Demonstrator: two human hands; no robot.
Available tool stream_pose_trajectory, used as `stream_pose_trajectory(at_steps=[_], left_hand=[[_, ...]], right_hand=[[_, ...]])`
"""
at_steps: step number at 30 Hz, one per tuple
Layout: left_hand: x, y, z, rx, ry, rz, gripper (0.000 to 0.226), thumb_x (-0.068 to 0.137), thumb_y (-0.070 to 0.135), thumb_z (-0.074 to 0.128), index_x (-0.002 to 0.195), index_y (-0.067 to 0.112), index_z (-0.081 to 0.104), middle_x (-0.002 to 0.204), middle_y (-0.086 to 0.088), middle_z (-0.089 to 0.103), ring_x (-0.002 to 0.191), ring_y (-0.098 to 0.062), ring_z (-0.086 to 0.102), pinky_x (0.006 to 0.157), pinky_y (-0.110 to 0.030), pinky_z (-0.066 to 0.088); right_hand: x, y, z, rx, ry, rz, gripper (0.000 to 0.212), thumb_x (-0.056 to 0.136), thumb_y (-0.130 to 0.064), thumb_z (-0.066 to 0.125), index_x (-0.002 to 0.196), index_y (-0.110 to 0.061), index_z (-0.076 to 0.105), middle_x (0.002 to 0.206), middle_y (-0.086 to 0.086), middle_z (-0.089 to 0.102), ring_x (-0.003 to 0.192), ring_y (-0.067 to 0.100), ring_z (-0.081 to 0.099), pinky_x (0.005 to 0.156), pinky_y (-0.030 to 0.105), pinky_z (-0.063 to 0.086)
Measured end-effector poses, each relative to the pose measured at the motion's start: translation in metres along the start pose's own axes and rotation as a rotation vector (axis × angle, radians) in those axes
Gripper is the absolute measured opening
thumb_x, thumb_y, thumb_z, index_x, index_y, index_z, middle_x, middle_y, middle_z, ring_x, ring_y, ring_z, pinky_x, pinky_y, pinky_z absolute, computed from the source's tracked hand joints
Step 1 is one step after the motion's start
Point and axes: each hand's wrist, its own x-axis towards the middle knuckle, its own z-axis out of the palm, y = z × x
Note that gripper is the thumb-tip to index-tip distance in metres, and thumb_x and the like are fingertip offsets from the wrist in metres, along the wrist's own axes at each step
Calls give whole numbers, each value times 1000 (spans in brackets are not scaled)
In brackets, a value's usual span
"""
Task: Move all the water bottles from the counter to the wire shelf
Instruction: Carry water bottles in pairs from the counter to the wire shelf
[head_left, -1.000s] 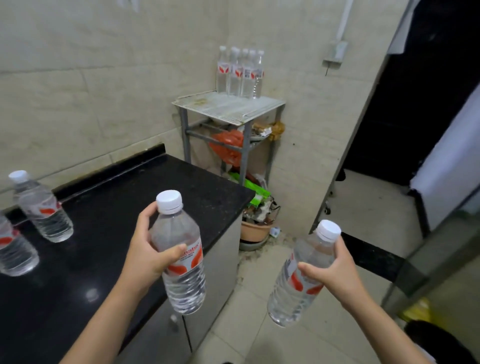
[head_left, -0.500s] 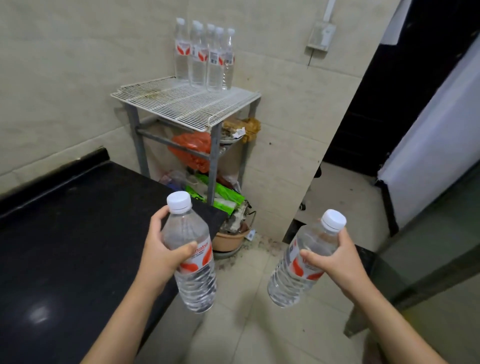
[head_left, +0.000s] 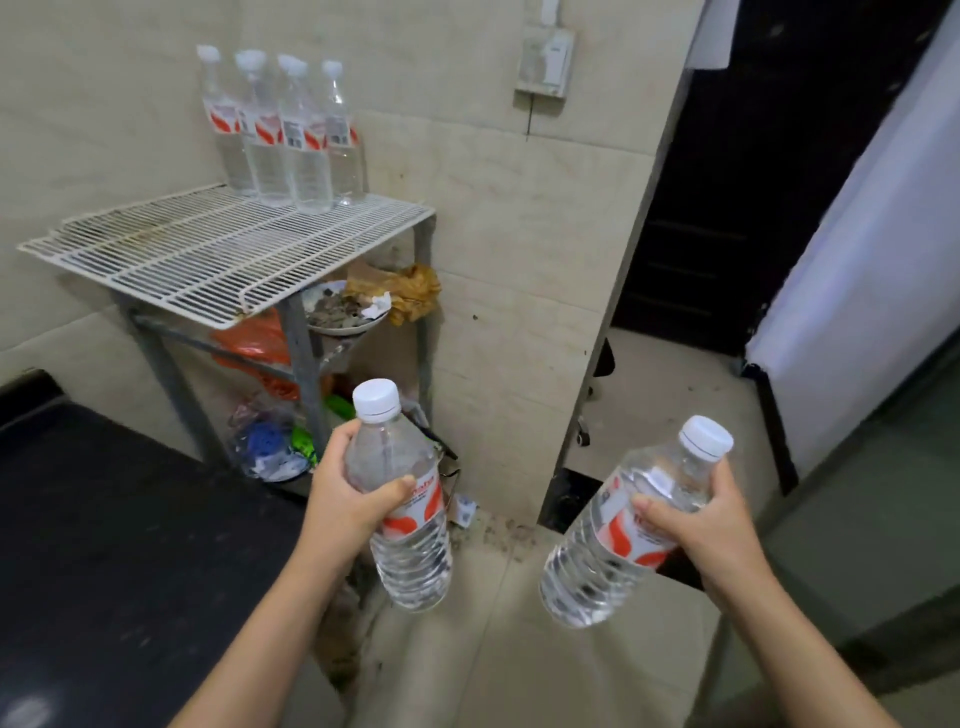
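My left hand (head_left: 348, 501) grips a clear water bottle (head_left: 410, 551) with a white cap and red label, held upright past the corner of the black counter (head_left: 114, 545). My right hand (head_left: 701, 530) holds a second water bottle (head_left: 613, 551), tilted with its cap up and to the right, over the floor. The white wire shelf (head_left: 208, 260) stands ahead at upper left, its front part bare. Several water bottles (head_left: 291, 135) stand in a cluster at its back right corner against the wall.
Under the wire shelf a grey metal frame (head_left: 301, 353) holds a dish of scraps (head_left: 343, 314), an orange bag (head_left: 254, 343) and bagged clutter (head_left: 270, 447). A wall switch box (head_left: 545, 62) hangs above right. A dark doorway (head_left: 737, 182) opens at right past the wall corner.
The view has moved closer to the shelf and swung right, so the shelf looks larger and less counter shows. Both hands still hold their bottles in front of me.
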Motion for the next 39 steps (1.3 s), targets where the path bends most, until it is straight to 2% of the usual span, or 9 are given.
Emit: stream_pose_trajectory(at_steps=[5, 9, 13, 17, 22, 26, 32, 35, 39], left_hand=[[34, -5, 59, -4, 108, 1, 58, 37, 36, 70, 93, 32, 53, 91, 1, 65, 77, -8, 67, 65, -23, 56], [59, -11, 86, -22, 212, -23, 62, 38, 39, 71, 97, 31, 51, 99, -4, 64, 88, -19, 65, 67, -26, 55], [88, -4, 97, -35, 339, 4, 55, 42, 31, 73, 92, 34, 50, 92, 3, 63, 78, -6, 65, 62, -20, 53], [120, 4, 86, -79, 406, 48, 56, 41, 33, 70, 94, 33, 52, 94, 2, 63, 85, -15, 62, 68, -27, 52], [172, -4, 67, -156, 463, 116, 56, 38, 35, 67, 93, 34, 52, 90, 4, 64, 82, -13, 64, 67, -27, 55], [239, -6, 52, -203, 435, 166, 51, 45, 21, 69, 92, 33, 53, 76, 12, 71, 71, -5, 68, 61, -20, 57], [327, 12, 42, -234, 419, 271, 56, 40, 32, 69, 94, 34, 54, 89, 6, 66, 79, -5, 67, 66, -21, 56], [353, 31, 36, -217, 422, 327, 57, 42, 31, 69, 96, 36, 52, 95, 6, 64, 84, -4, 67, 67, -20, 55], [378, 66, 21, -159, 420, 408, 56, 43, 29, 70, 96, 32, 52, 91, 8, 67, 86, -6, 67, 67, -20, 53]], right_hand=[[81, 3, -30, 74, -151, 22, 56, 67, 6, 73, 105, -24, 45, 90, 0, 64, 68, 11, 69, 55, 20, 55], [130, 3, -30, 130, -295, 43, 64, 60, 3, 78, 107, -26, 46, 90, 2, 65, 69, 12, 69, 54, 19, 55], [170, 8, -9, 158, -369, 50, 70, 38, -21, 79, 100, -31, 49, 90, 3, 67, 72, 14, 70, 59, 25, 57], [213, 6, 22, 233, -413, 46, 68, 35, -25, 79, 97, -28, 51, 84, 0, 68, 70, 14, 69, 61, 27, 57], [276, -12, 74, 351, -469, 32, 100, 9, -53, 86, 99, -24, 52, 75, -5, 73, 67, 12, 69, 56, 26, 54], [324, -41, 116, 223, -558, -52, 95, 15, -42, 88, 101, -26, 50, 85, -2, 72, 74, 17, 70, 64, 31, 58], [397, -77, 171, 123, -559, -241, 57, 60, 3, 78, 97, -28, 48, 81, -6, 68, 68, 7, 69, 61, 25, 57], [426, -96, 196, 152, -519, -312, 51, 67, 3, 72, 96, -32, 48, 91, -4, 65, 71, 8, 69, 67, 28, 57], [457, -127, 227, 145, -496, -513, 57, 56, -9, 80, 95, -32, 46, 96, -5, 61, 78, 3, 66, 70, 20, 55]])
